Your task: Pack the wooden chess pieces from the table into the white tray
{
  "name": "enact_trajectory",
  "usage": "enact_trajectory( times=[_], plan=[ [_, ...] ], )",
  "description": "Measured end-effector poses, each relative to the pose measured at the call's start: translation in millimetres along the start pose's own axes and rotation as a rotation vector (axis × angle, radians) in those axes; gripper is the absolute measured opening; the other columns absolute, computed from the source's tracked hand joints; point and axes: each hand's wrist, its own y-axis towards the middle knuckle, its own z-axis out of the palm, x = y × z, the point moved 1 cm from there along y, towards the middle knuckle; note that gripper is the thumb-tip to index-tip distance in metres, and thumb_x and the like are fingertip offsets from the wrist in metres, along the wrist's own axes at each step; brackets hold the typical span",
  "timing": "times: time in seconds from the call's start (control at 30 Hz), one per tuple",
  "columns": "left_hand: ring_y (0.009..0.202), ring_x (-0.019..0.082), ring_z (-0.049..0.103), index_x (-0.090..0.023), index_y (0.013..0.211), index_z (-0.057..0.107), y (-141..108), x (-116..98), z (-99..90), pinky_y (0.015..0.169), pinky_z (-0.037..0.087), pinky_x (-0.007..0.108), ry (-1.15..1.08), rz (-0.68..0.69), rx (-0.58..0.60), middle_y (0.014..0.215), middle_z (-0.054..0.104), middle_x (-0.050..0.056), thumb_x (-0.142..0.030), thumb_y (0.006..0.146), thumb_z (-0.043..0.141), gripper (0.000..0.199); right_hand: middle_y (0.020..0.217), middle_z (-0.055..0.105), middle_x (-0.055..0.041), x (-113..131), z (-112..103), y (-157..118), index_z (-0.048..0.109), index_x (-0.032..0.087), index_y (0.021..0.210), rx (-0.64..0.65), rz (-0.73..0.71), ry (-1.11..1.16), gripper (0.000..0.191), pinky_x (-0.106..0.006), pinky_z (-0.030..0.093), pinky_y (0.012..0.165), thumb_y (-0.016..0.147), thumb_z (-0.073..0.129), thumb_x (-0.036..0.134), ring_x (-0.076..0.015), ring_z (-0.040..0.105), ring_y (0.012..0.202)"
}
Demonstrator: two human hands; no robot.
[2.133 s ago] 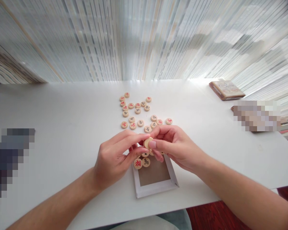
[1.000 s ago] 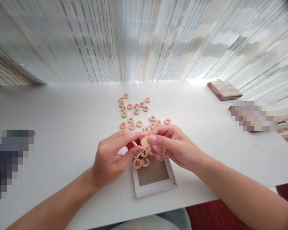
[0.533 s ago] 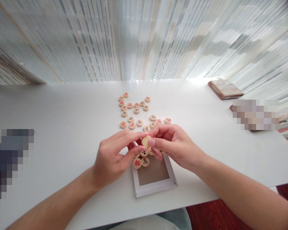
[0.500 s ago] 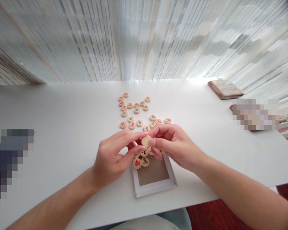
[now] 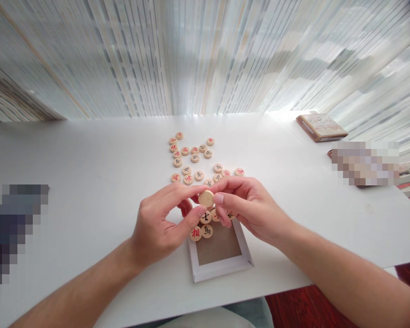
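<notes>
A round wooden chess piece, its blank side showing, is held above the far part of an open white box. My left hand grips it from the left between thumb and fingers. From the right, my right hand pinches the same piece. In the box lie a red-marked piece and a black-marked piece side by side, with several more behind them, partly hidden by my hands. Beyond the hands, several pieces with red or black characters are scattered on the white table.
A flat printed box lies at the back right, with a blurred-out object in front of it. Another blurred-out dark object is at the far left. Striped curtains hang behind the table.
The held piece has shifted slightly left and up and has turned, showing more of its blank face. My fingers have moved a little around it.
</notes>
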Motion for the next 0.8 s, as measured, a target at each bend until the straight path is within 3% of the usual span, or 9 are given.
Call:
enact_trajectory(
  times=[0.23, 0.3, 0.4, 0.5, 0.6, 0.8],
  plan=[
    [0.073, 0.011, 0.067, -0.024, 0.124, 0.081, -2.3, 5.2, 0.2, 0.065, 0.059, 0.022, -0.010, -0.022, -0.018, 0.094, 0.081, 0.002, -0.011, 0.093, 0.084, 0.034, 0.068, 0.075, -0.0004, -2.0, 3.2, -1.4, 0.084, 0.017, 0.092, -0.042, -0.111, -0.124, 0.019, -0.021, 0.054, 0.049, 0.082, 0.095, 0.028, -0.0095, 0.062, 0.052],
    [0.073, 0.010, 0.068, -0.024, 0.125, 0.081, -3.4, 5.5, 0.8, 0.066, 0.061, 0.022, -0.029, -0.062, -0.017, 0.099, 0.082, 0.002, -0.010, 0.093, 0.083, 0.035, 0.074, 0.079, -0.0025, -3.3, 3.1, -2.3, 0.085, 0.017, 0.096, -0.086, -0.217, -0.235, 0.016, -0.021, 0.055, 0.051, 0.084, 0.093, 0.025, -0.0108, 0.065, 0.057],
    [0.073, 0.011, 0.072, -0.024, 0.127, 0.082, -4.7, 4.7, 1.8, 0.069, 0.064, 0.022, -0.111, -0.182, -0.016, 0.104, 0.083, 0.004, -0.010, 0.094, 0.081, 0.036, 0.084, 0.081, -0.0043, -3.8, 2.5, -3.6, 0.086, 0.018, 0.102, -0.138, -0.484, -0.477, 0.013, -0.022, 0.057, 0.057, 0.089, 0.086, 0.018, -0.0122, 0.069, 0.066],
    [0.072, 0.012, 0.074, -0.023, 0.129, 0.082, -4.6, 3.8, 2.8, 0.068, 0.066, 0.022, -0.287, -0.387, -0.008, 0.097, 0.083, 0.004, -0.016, 0.097, 0.079, 0.032, 0.091, 0.079, -0.0040, -4.5, 1.4, -3.9, 0.084, 0.021, 0.117, -0.112, -0.685, -0.670, 0.024, -0.022, 0.058, 0.059, 0.095, 0.078, 0.012, -0.0104, 0.067, 0.066],
    [0.066, 0.013, 0.072, -0.021, 0.129, 0.083, -2.3, 2.3, 3.0, 0.064, 0.065, 0.023, -0.459, -0.536, 0.011, 0.084, 0.079, 0.004, -0.023, 0.100, 0.077, 0.030, 0.094, 0.076, -0.0037, -6.3, -1.8, -2.5, 0.080, 0.022, 0.128, -0.099, -0.788, -0.812, 0.034, -0.023, 0.058, 0.061, 0.097, 0.076, 0.010, -0.0094, 0.064, 0.063],
    [0.069, 0.013, 0.068, -0.025, 0.128, 0.085, 3.0, -0.3, 1.0, 0.066, 0.063, 0.024, -0.577, -0.542, 0.088, 0.090, 0.079, 0.006, -0.029, 0.102, 0.075, 0.028, 0.084, 0.070, -0.0020, -7.2, -5.6, -0.4, 0.078, 0.018, 0.120, -0.123, -0.969, -0.995, 0.023, -0.026, 0.057, 0.061, 0.097, 0.079, 0.014, -0.0114, 0.060, 0.062]
  ],
)
